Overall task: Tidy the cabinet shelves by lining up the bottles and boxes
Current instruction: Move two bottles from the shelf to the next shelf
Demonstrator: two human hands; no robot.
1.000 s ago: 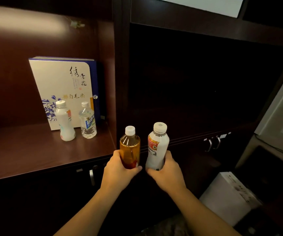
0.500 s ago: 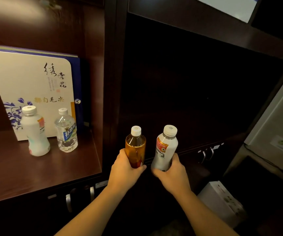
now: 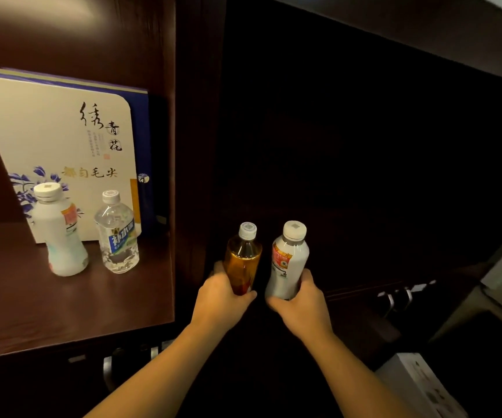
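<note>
My left hand [image 3: 221, 301] grips an amber tea bottle [image 3: 243, 256] with a white cap, held upright. Beside it my right hand [image 3: 302, 306] holds a white bottle [image 3: 289, 260] with a red and orange label, also upright. Both bottles are at the front of the dark right-hand cabinet bay. On the lit left shelf [image 3: 62, 309] a white milk-drink bottle [image 3: 59, 233] and a clear water bottle [image 3: 118, 233] stand side by side. Behind them leans a cream and blue tea gift box [image 3: 62, 137].
A dark wooden divider [image 3: 195, 146] separates the two bays. Metal door handles [image 3: 394, 298] sit below the right bay, and others [image 3: 109, 368] below the left shelf. A white box [image 3: 418, 384] lies on the floor at lower right.
The view has shifted closer and to the right. Both hands keep their bottles and have moved slightly forward toward the dark right bay.
</note>
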